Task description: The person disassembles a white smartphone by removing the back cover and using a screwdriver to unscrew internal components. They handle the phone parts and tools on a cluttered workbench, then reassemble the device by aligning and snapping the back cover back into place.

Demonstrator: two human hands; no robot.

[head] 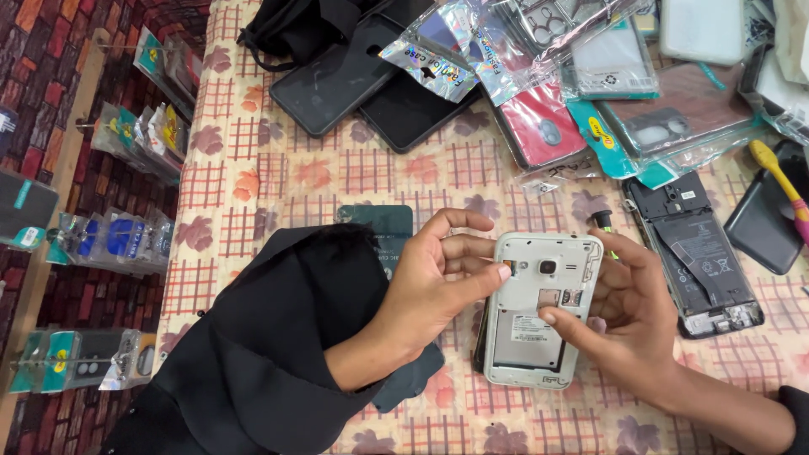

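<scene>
A white phone (539,308) with its back cover off lies face down in both my hands above the table. My left hand (430,282) grips its left edge, thumb tip pressed near the camera at the top. My right hand (628,316) holds the right edge, with the thumb resting on the empty battery bay. A wide black sleeve (286,337) covers my left forearm. Under the left hand lies a dark teal phone back cover (379,226).
An opened dark phone (695,253) with its battery showing lies to the right, by a small black part (601,221). Black phones (354,76), packaged phone cases (590,76) and a yellow-pink toothbrush (779,177) crowd the far side of the patterned tablecloth (253,168). Hanging accessory packs (118,236) line the left.
</scene>
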